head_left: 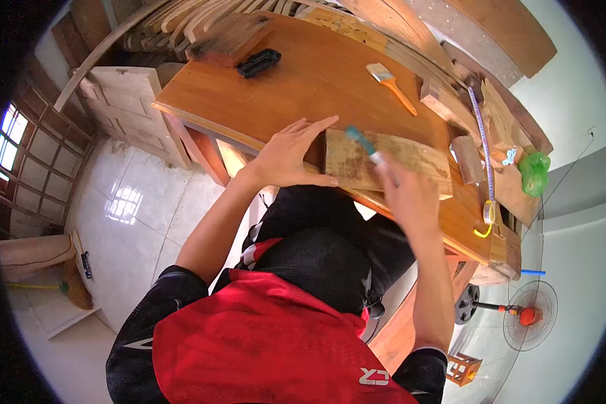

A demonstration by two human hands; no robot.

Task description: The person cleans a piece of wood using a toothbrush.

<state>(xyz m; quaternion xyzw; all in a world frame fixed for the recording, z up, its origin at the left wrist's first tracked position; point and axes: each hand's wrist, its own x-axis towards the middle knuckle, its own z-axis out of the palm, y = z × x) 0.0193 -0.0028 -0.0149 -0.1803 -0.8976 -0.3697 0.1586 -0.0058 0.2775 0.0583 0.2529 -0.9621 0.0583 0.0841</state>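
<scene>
Right hand (414, 198) grips a teal-tipped tool (361, 140), probably a brush, motion-blurred, over a wooden board (349, 165) at the near side of the table (310, 74). Left hand (289, 156) spread at the board's left end. Orange-handled paintbrush (392, 86) farther back; black object (258, 63) far left; extended tape measure (489, 213) right, green bag (536, 174) right of it.

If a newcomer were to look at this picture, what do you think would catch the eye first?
The bright red shirt at the bottom centre would probably stand out first. Next comes the right hand, holding a teal-ended tool over the wooden board on the table, then the bright green bag at the right.
</scene>
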